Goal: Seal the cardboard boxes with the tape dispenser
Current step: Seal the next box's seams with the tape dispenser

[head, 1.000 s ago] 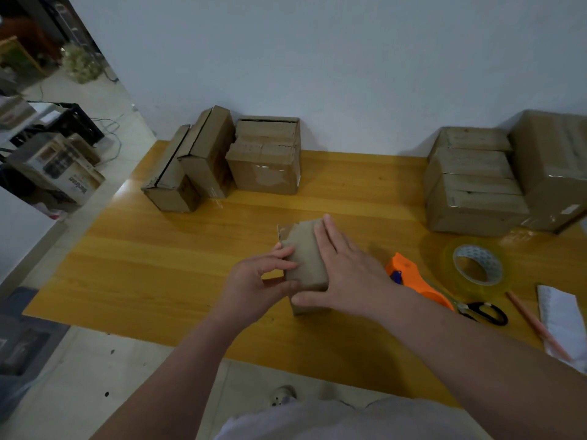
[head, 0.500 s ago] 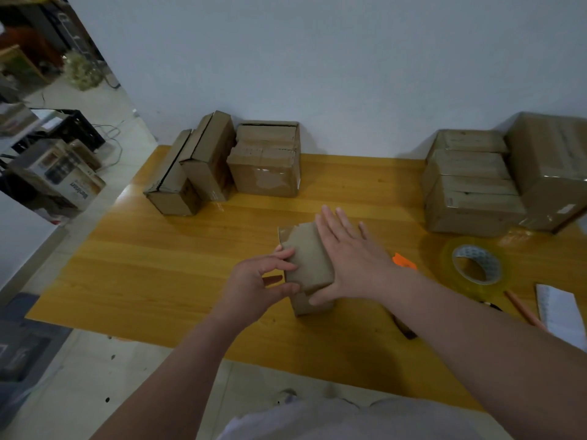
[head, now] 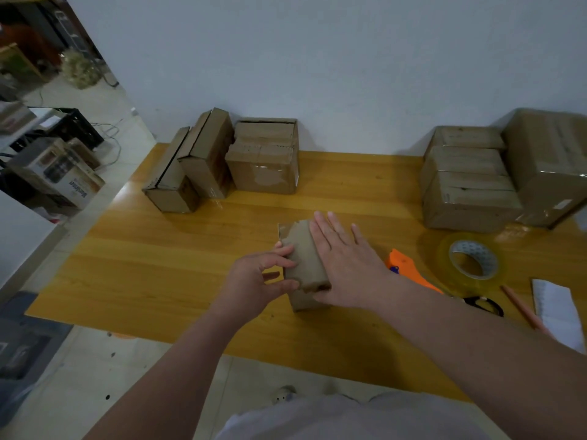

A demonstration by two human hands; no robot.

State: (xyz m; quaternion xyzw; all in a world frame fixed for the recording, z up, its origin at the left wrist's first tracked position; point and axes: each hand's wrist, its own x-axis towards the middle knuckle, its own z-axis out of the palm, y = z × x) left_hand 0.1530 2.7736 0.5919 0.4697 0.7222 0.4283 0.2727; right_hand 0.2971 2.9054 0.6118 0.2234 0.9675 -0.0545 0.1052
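Cardboard box (head: pixel 303 255), small and upright, is standing near the middle of the worktop (head: pixel 158 265). The left hand (head: pixel 257 277) is pinching its left side in a thumb-and-finger grip, while the right hand (head: pixel 346 262) is lying flat on its top, fingers straight and slightly spread. Just right of that hand, the orange tape dispenser (head: pixel 409 271) is lying near a tape roll (head: pixel 473 258) and scissors (head: pixel 486 304).

Left hand (head: pixel 257 277), right hand (head: pixel 346 265): bare, nails short. Both forearms (head: pixel 476 338) uncovered right down to lower frame edge. Pale grey-white garment (head: pixel 349 420) with soft folds, on near side of table (head: pixel 158 274). Light shoe toe (head: pixel 282 396) with small dark holes, on floor just off table's near edge.
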